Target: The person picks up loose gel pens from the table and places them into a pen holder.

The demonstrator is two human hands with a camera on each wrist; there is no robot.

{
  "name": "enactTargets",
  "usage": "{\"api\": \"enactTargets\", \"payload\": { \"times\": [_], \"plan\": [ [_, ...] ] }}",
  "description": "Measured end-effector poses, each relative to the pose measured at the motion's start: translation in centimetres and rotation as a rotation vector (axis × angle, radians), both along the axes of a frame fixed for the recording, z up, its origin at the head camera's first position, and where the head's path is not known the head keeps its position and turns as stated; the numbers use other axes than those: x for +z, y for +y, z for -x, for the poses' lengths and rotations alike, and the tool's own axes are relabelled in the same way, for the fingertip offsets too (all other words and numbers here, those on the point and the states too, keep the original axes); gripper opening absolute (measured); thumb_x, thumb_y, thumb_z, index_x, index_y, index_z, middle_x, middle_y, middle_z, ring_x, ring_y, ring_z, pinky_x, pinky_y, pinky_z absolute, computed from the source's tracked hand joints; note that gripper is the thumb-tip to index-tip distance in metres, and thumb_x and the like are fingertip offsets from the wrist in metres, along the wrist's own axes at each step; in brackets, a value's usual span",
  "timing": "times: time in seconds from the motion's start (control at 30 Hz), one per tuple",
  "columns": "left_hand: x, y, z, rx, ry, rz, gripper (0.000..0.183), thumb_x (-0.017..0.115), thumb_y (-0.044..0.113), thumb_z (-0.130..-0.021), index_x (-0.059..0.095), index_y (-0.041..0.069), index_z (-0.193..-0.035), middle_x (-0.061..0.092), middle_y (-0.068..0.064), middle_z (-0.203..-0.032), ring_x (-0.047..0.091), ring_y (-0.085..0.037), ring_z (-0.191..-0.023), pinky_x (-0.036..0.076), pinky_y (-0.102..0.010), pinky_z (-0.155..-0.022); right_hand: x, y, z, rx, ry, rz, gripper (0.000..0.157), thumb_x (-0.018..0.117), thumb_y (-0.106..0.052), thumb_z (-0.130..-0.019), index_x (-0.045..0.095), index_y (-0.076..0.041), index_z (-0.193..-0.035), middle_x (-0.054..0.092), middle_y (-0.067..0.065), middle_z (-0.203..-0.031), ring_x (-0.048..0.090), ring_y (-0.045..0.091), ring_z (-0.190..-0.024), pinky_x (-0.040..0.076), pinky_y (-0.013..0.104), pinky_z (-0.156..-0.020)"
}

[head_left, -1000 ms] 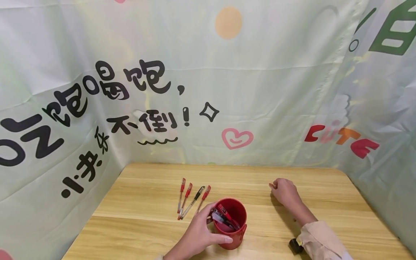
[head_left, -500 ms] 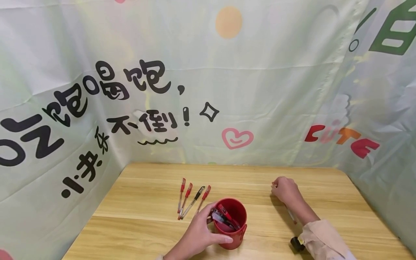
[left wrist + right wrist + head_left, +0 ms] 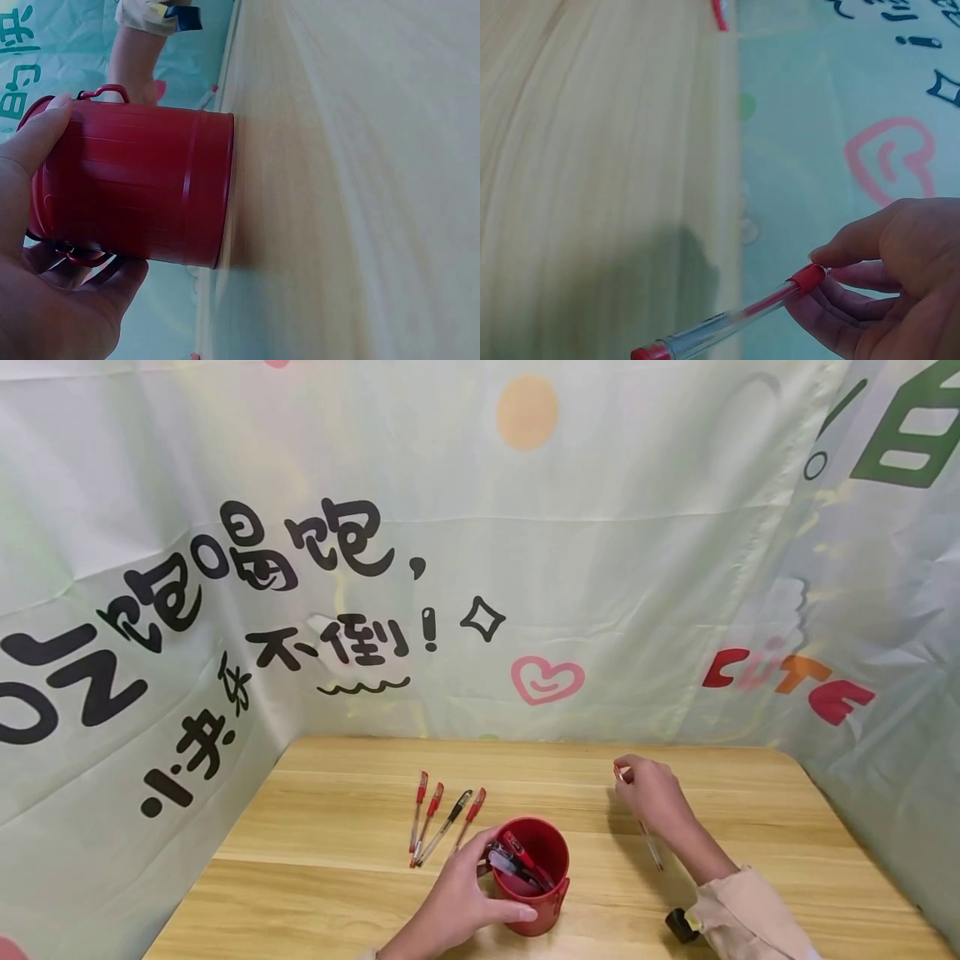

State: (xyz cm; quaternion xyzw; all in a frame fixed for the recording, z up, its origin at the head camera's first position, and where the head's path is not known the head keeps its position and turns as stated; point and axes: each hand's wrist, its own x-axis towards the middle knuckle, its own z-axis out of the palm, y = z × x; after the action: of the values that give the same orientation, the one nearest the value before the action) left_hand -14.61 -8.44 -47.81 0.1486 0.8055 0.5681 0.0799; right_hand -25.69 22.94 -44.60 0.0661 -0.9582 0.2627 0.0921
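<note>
My left hand (image 3: 467, 893) grips a red metal cup (image 3: 534, 918) with small side handles, thumb on the near side and fingers around the left. Inside the cup lean several pens (image 3: 517, 864), red and black. To the right, my right hand (image 3: 654, 797) pinches a clear pen with red ends (image 3: 720, 326) near its capped end, held above the table and slanting down toward me. In the left wrist view the cup (image 3: 135, 180) stands on the tabletop.
On the wooden table (image 3: 337, 910), left of the cup, several pens lie side by side: red-capped pens (image 3: 431, 810) and a black-capped pen (image 3: 453, 814). Printed cloth (image 3: 600, 568) hangs around the table's back and sides. A black wrist device (image 3: 681, 925) sits by the right sleeve.
My right hand has lifted the pen from the table and shifted slightly up and left; more of the pen's barrel now shows below the hand. My left hand and the cup have stayed still.
</note>
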Motion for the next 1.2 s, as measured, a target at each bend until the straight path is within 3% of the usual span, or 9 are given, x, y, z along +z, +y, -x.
{"api": "enactTargets", "payload": {
  "times": [0.13, 0.73, 0.87, 1.2],
  "plan": [
    [0.0, 0.0, 0.0, -0.003, 0.001, -0.005, 0.090, 0.096, 0.046, -0.070, 0.050, 0.036, -0.147, 0.061, 0.013, -0.141, 0.057, -0.018, -0.134, 0.054, -0.028, -0.103, 1.0, -0.9, -0.6, 0.018, 0.074, 0.005, 0.028, 0.063, -0.006, -0.096, 0.070, 0.007, -0.119, 0.078, 0.021, -0.095, 0.075, 0.030, -0.082, 0.060, 0.040, -0.064],
    [-0.1, 0.0, 0.0, -0.001, 0.018, 0.008, 0.091, 0.095, 0.048, -0.069, 0.050, 0.036, -0.147, 0.061, 0.013, -0.141, 0.058, -0.016, -0.133, 0.054, -0.026, -0.103, 5.4, -4.7, -3.8, 0.064, 0.181, 0.091, 0.026, 0.068, -0.010, -0.098, 0.072, 0.003, -0.120, 0.078, 0.018, -0.103, 0.076, 0.031, -0.091, 0.064, 0.046, -0.075],
    [-0.2, -0.1, 0.2, -0.009, 0.010, -0.002, 0.090, 0.095, 0.047, -0.070, 0.050, 0.036, -0.147, 0.062, 0.013, -0.141, 0.059, -0.015, -0.132, 0.054, -0.025, -0.102, 6.3, -5.6, -4.6, 0.089, 0.243, 0.114, 0.022, 0.070, -0.010, -0.098, 0.073, 0.001, -0.116, 0.079, 0.015, -0.100, 0.076, 0.028, -0.090, 0.064, 0.048, -0.078],
    [-0.1, -0.2, 0.2, -0.028, 0.012, -0.010, 0.089, 0.095, 0.047, -0.071, 0.050, 0.037, -0.147, 0.061, 0.014, -0.141, 0.059, -0.013, -0.131, 0.053, -0.022, -0.102, 8.2, -7.2, -6.7, 0.188, 0.425, 0.192, 0.017, 0.076, -0.002, -0.092, 0.074, -0.001, -0.109, 0.077, 0.009, -0.095, 0.075, 0.021, -0.086, 0.065, 0.040, -0.076]
  ]
}}
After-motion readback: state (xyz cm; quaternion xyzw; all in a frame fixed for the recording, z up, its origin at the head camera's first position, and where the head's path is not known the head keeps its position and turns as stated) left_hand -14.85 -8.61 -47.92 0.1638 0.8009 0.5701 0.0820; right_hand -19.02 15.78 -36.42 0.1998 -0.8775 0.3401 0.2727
